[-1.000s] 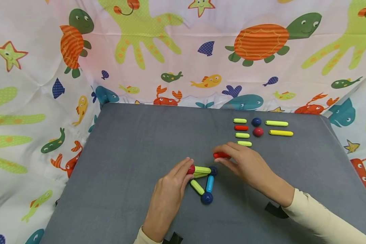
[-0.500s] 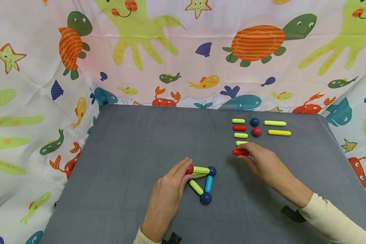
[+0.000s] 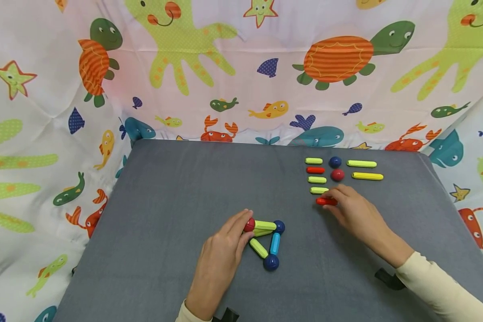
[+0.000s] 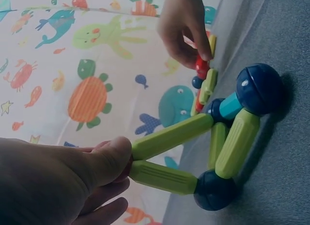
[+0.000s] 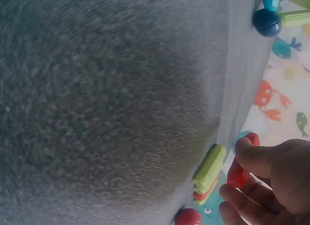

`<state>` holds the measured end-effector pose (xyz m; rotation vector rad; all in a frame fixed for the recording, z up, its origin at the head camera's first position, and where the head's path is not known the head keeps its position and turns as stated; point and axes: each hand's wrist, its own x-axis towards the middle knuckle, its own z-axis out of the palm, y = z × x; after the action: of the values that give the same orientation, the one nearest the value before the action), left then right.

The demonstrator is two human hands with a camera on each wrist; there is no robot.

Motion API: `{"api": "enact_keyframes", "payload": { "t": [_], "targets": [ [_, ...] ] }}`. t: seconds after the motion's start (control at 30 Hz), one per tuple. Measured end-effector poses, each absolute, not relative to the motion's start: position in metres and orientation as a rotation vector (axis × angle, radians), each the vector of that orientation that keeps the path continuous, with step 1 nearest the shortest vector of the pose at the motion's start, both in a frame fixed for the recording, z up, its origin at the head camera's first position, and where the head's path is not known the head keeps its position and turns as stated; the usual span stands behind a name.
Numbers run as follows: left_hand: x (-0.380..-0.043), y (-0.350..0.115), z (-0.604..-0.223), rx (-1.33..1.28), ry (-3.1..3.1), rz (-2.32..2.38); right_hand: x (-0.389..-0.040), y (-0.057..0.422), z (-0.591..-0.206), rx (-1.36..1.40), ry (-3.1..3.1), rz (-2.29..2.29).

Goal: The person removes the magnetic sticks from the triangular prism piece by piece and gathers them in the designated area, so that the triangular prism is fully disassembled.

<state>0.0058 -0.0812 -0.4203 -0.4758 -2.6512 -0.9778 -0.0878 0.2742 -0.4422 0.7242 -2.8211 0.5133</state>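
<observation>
My left hand [image 3: 221,261] pinches a red ball [image 3: 249,224] at the top of a small frame of magnetic rods and balls. Two green rods, one a green rod [image 4: 164,178], slope down from that ball in the left wrist view. The base has dark blue balls, one a blue ball [image 3: 271,262], joined by a light blue rod [image 3: 275,243] and a green rod [image 3: 259,247]. My right hand [image 3: 362,219] pinches a short red rod [image 3: 326,201] between thumb and fingers, just in front of a short green rod [image 3: 319,190] at the near end of a column.
At the back right lie short rods, among them a red rod [image 3: 315,170], a blue ball [image 3: 335,162], a red ball [image 3: 337,175], a long green rod [image 3: 361,164] and a long yellow rod [image 3: 367,176]. A patterned cloth [image 3: 249,120] hangs behind the grey table [image 3: 185,188].
My right hand has carried the short red rod from beside the frame rightward to the near end of the rod column. The left hand stays at the frame's red ball.
</observation>
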Motion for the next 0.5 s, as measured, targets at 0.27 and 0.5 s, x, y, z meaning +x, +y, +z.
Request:
{"api": "enact_keyframes", "payload": {
  "t": [0.27,0.5],
  "targets": [
    [0.003,-0.082,-0.428,-0.439,-2.638,-1.117,-0.095,0.275,-0.456,0.762,-2.825,0.511],
    [0.000,-0.080,-0.435,-0.365,-2.638,-1.236,-0.098,0.276,-0.462,0.755,-2.863,0.518]
  ]
}}
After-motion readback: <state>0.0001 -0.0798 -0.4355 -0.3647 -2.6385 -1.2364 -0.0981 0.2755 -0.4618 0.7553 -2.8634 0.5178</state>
